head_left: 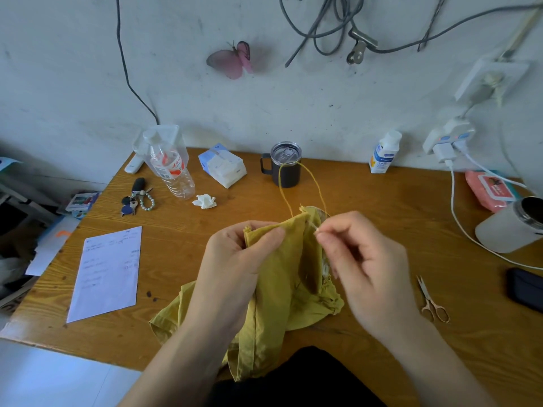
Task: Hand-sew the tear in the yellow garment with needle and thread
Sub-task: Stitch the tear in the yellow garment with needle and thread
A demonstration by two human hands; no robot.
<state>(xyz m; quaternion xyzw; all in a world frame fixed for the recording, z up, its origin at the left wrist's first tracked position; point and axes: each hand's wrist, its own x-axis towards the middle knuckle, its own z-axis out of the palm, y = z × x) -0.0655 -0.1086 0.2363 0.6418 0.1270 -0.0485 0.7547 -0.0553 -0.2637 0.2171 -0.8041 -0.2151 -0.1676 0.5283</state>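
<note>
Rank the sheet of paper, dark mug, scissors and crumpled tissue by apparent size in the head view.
1. sheet of paper: clearly largest.
2. dark mug and scissors: similar in extent; the mug stands farther back, so I won't rank them.
3. crumpled tissue: smallest.

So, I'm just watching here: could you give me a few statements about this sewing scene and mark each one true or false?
1. The left hand pinches a fold of the yellow garment. True.
2. The right hand holds the scissors. False: they lie on the table to its right; it pinches the thread at the fabric edge.
3. The thread loops up above the garment. True.
4. The dark mug has no lid. False: a clear lid is on it.
5. The paper sheet lies right of the garment. False: it lies to the left.
</note>
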